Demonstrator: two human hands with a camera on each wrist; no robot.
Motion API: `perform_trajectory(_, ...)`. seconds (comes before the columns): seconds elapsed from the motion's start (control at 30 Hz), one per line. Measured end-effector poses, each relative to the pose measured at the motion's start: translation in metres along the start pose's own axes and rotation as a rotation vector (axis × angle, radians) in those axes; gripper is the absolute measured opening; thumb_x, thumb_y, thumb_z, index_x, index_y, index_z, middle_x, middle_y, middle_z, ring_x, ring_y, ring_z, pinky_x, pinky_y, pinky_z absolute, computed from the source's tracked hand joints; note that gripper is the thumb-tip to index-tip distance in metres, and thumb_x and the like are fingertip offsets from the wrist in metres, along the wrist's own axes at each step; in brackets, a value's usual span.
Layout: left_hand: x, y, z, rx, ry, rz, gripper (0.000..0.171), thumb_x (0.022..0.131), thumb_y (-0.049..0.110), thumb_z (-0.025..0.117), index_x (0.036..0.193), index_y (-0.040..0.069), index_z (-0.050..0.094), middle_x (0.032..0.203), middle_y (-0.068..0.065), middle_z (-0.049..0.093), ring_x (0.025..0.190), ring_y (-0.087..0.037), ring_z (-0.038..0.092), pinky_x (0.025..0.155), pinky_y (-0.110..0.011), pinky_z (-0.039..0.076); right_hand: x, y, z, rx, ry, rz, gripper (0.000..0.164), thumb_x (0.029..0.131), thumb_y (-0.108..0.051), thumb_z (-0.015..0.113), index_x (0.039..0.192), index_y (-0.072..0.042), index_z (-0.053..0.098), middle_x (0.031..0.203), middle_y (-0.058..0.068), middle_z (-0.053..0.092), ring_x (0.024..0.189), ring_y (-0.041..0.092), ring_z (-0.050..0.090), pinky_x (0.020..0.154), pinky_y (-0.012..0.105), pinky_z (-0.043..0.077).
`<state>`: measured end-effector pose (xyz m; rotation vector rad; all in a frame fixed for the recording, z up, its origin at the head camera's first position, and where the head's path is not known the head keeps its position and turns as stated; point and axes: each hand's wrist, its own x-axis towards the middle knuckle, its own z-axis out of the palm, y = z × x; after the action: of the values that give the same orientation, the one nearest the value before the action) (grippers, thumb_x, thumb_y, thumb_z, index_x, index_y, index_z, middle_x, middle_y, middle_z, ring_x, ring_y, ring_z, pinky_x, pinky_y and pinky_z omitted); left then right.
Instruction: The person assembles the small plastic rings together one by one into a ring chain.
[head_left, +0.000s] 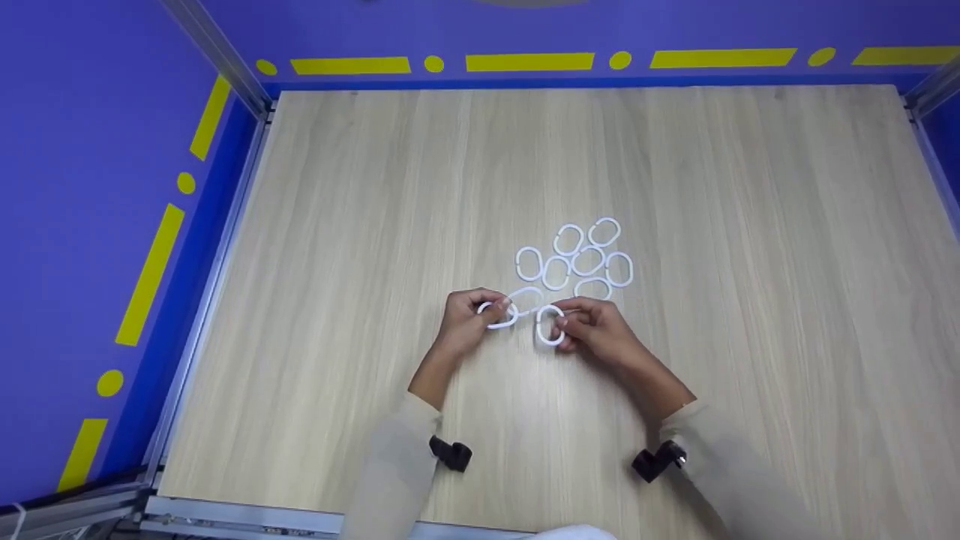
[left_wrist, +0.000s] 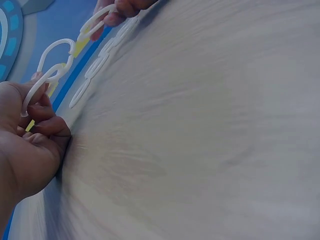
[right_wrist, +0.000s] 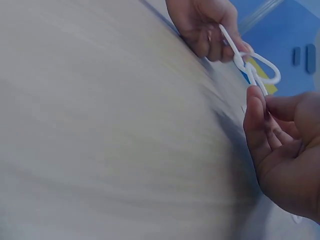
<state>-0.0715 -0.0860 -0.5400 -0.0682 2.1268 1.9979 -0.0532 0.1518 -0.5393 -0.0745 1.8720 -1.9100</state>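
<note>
In the head view, the left hand (head_left: 466, 322) covers part of one white ring (head_left: 501, 325), and the right hand (head_left: 598, 327) hides part of another ring (head_left: 550, 343). Both sleeves (head_left: 394, 472) run off the bottom edge, where a white shape (head_left: 574, 533) is too cropped to identify. The desk (left_wrist: 200, 125) looks blurred in both wrist views.

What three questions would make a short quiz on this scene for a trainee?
1. Which thing is linked with the white ring in the left hand: A a cord, B another ring, or C a hook?
2. True or false: the right hand holds nothing.
3. Not counting held rings or the linked one, how many loose rings lie on the table?
Key: 1 B; 2 false, it pinches a third ring; 3 seven.
</note>
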Motion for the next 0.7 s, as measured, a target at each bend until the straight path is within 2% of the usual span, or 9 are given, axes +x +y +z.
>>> perform_trajectory(0.13, 0.001, -0.001, 0.0, -0.04, 0.004, 0.028, 0.017, 0.09, -0.004, 0.07, 0.097, -0.019, 0.069, 0.077, 0.008, 0.071, 0.074, -0.002, 0.06, 0.071, -0.016, 0.047, 0.004, 0.002, 0.012, 0.065, 0.014, 0.031, 0.037, 0.097, 0.009, 0.054, 0.13, 0.024, 0.047, 0.076, -0.007, 0.073, 0.062, 0.0, 0.066, 0.063, 0.018, 0.058)
perform_trajectory(0.23, 0.001, -0.002, -0.001, -0.045, 0.013, 0.025, 0.017, 0.089, -0.005, 0.07, 0.097, -0.019, 0.069, 0.078, 0.007, 0.071, 0.075, -0.001, 0.06, 0.072, -0.016, 0.047, 0.007, 0.001, 0.017, 0.099, 0.044, 0.056, 0.037, 0.097, 0.009, 0.053, 0.131, 0.023, 0.046, 0.076, -0.006, 0.072, 0.061, 0.0, 0.065, 0.063, 0.018, 0.058)
perform_trajectory(0.37, 0.001, -0.002, -0.002, -0.028, 0.009, 0.019, 0.018, 0.089, -0.003, 0.071, 0.098, -0.018, 0.07, 0.078, 0.007, 0.071, 0.076, -0.003, 0.06, 0.073, -0.017, 0.047, 0.01, 0.0, 0.019, 0.129, 0.076, 0.083, 0.036, 0.098, 0.007, 0.052, 0.131, 0.021, 0.047, 0.075, -0.006, 0.07, 0.06, 0.001, 0.065, 0.062, 0.017, 0.057)
perform_trajectory(0.5, 0.002, -0.003, -0.002, -0.008, 0.0, 0.035, 0.017, 0.089, -0.003, 0.071, 0.096, -0.018, 0.071, 0.078, 0.005, 0.071, 0.076, -0.003, 0.059, 0.072, -0.017, 0.047, 0.012, -0.001, 0.018, 0.144, 0.067, 0.098, 0.036, 0.098, 0.007, 0.051, 0.132, 0.019, 0.047, 0.076, -0.005, 0.07, 0.062, 0.001, 0.065, 0.063, 0.018, 0.057)
perform_trajectory(0.7, 0.0, -0.004, -0.002, 0.04, -0.015, 0.041, 0.014, 0.089, -0.002, 0.071, 0.095, -0.015, 0.072, 0.081, -0.002, 0.072, 0.077, -0.002, 0.061, 0.073, -0.016, 0.049, 0.011, -0.002, 0.015, 0.119, 0.105, 0.079, 0.034, 0.098, 0.007, 0.052, 0.131, 0.017, 0.048, 0.078, -0.005, 0.071, 0.064, 0.003, 0.066, 0.064, 0.018, 0.058)
